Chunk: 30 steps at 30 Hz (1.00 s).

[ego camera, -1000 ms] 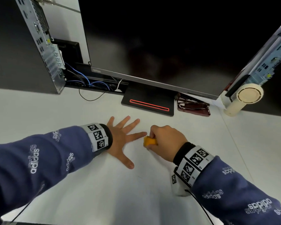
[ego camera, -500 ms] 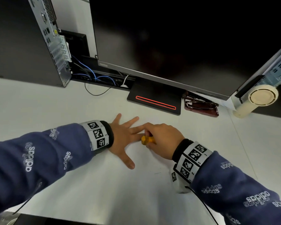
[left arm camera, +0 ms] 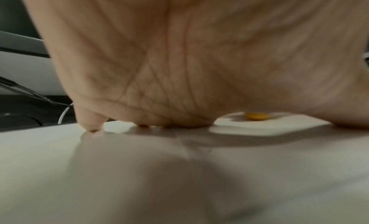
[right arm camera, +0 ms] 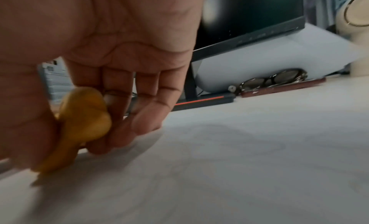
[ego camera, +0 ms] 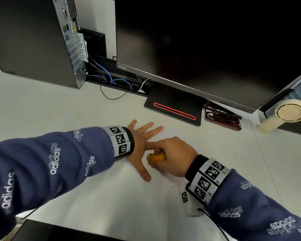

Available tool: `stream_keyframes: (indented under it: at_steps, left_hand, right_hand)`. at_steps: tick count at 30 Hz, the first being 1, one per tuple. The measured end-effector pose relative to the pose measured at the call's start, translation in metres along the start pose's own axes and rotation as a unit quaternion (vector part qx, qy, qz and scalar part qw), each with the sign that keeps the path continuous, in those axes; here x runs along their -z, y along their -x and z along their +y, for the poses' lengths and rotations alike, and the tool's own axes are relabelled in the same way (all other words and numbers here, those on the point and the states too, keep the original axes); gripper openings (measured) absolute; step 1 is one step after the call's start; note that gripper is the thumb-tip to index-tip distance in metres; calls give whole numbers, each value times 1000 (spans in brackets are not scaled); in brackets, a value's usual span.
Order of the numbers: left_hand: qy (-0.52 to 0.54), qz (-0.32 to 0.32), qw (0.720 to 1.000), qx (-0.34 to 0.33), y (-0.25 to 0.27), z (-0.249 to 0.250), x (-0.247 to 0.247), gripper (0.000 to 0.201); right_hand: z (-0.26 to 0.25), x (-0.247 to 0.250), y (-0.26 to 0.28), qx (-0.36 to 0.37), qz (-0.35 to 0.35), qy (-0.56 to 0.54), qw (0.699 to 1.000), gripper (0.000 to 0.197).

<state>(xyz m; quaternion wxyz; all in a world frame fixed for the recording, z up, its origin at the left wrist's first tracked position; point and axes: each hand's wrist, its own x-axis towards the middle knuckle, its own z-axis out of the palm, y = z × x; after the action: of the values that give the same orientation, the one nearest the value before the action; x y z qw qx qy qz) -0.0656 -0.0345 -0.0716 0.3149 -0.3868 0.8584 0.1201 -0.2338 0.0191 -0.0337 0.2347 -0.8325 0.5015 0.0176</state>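
- Where the thumb and forefinger of the left hand (ego camera: 139, 143) spread apart, a small orange piece (ego camera: 155, 157) stands low over the white bench (ego camera: 76, 119). In the right wrist view its lower end reaches the surface.
- What the piece is cannot be told. It is rounded, waxy-looking and blurred in both wrist views.
- The right hand (ego camera: 174, 156) grips it, with the thumb on one side and the curled fingers on the other. The knuckles face up, and the hand lies over the tip of the left forefinger.
- The left hand is wide, palm down on the bench, with straight, fanned fingers that hold nothing. The left wrist view shows the palm arched a little, with a fingertip touching the surface.
- Both wrists wear bands (ego camera: 120, 139) printed with black-and-white square markers, over dark blue sleeves (ego camera: 50, 157) with white lettering.
- Beyond the hands, a black stand (ego camera: 174, 105) with a red line carries a dark monitor (ego camera: 207, 40).
- Just right of the stand, a pair of glasses (ego camera: 221, 115) lies on a flat red-brown case (ego camera: 233, 125).
- Farther right, a cream fan (ego camera: 291, 111) stands at the bench's far edge.
- At the far left, a black computer tower (ego camera: 30, 37) stands with its rear panel turned toward the monitor, and blue cables (ego camera: 111, 79) trail behind it.
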Motion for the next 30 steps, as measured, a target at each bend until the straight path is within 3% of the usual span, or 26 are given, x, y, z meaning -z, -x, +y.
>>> stream_keyframes:
  at_steps: [4, 7, 9, 13, 18, 21, 23, 25, 27, 30]
  left_hand:
    - [10, 8, 1000, 5, -1, 0, -3, 137]
    - [14, 16, 1000, -5, -3, -1, -5, 139]
    - [11, 11, 1000, 1, -2, 0, -5, 138]
    - [5, 9, 1000, 10, -3, 2, -6, 144]
    - [14, 12, 1000, 3, -5, 0, -7, 148]
    - [0, 15, 1000, 1, -4, 2, -6, 148]
    - [8, 19, 1000, 1, -5, 2, -7, 151]
    - [23, 20, 1000, 6, -5, 0, -8, 153]
    - [30, 26, 999, 6, -6, 0, -8, 155]
    - [27, 20, 999, 12, -3, 2, -7, 152]
  right_hand:
    - [7, -2, -5, -28, 81, 51, 995, 23]
    - [-15, -11, 7, 36, 0, -11, 999, 25]
    - [-12, -5, 4, 22, -18, 0, 1000, 26]
    - [4, 3, -11, -46, 75, 55, 995, 31]
    - [-18, -11, 2, 32, -13, 25, 999, 16]
    - [5, 6, -13, -43, 48, 60, 996, 29]
    - [10, 5, -13, -41, 74, 64, 994, 29]
    - [-4, -4, 0, 17, 13, 48, 999, 21]
    - [-18, -10, 15, 49, -57, 51, 996, 26]
    - [4, 3, 4, -1, -13, 54, 998, 28]
